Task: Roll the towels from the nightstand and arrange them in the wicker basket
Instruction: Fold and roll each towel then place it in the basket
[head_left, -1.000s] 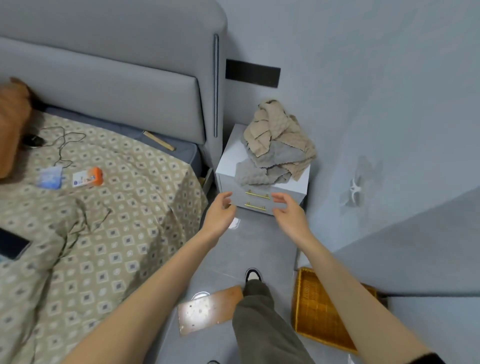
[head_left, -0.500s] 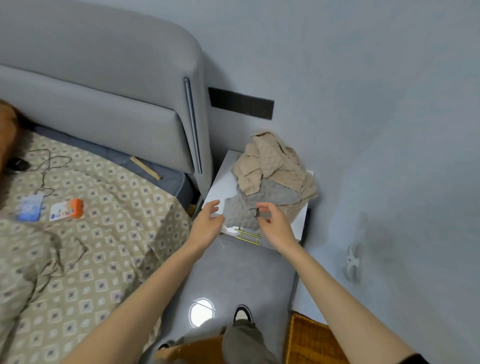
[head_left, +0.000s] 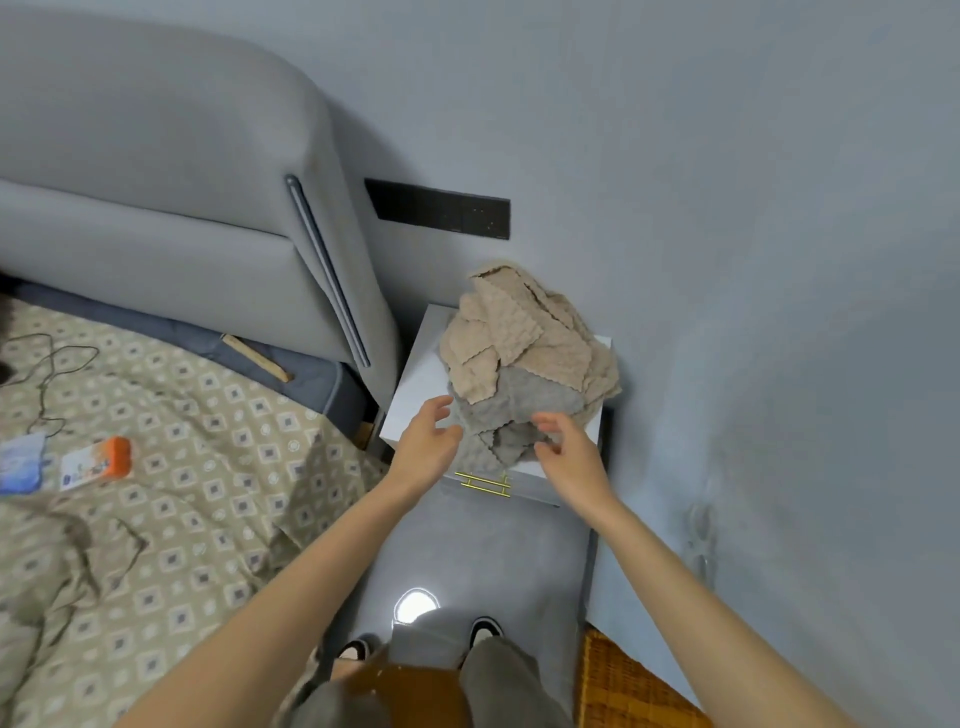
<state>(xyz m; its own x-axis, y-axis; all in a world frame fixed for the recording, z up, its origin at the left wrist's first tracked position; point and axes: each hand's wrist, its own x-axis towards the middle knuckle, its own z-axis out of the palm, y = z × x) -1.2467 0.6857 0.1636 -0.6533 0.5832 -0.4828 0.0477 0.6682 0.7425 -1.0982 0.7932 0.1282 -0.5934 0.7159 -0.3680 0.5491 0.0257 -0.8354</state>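
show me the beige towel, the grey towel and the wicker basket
beige towel (head_left: 519, 338), head view, on its crumpled top fold
grey towel (head_left: 519, 405), head view, on its middle, under the beige one
wicker basket (head_left: 618, 691), head view, on the woven corner that shows

A heap of towels (head_left: 524, 364) lies on the nightstand (head_left: 421, 379), which stands against the wall (head_left: 727, 208) just right of the bed's headboard (head_left: 156, 208), with the left hand (head_left: 426, 447) and right hand (head_left: 569, 457) at the heap's near edge and the wicker basket (head_left: 618, 686) on the floor (head_left: 483, 545) nearer, to the right
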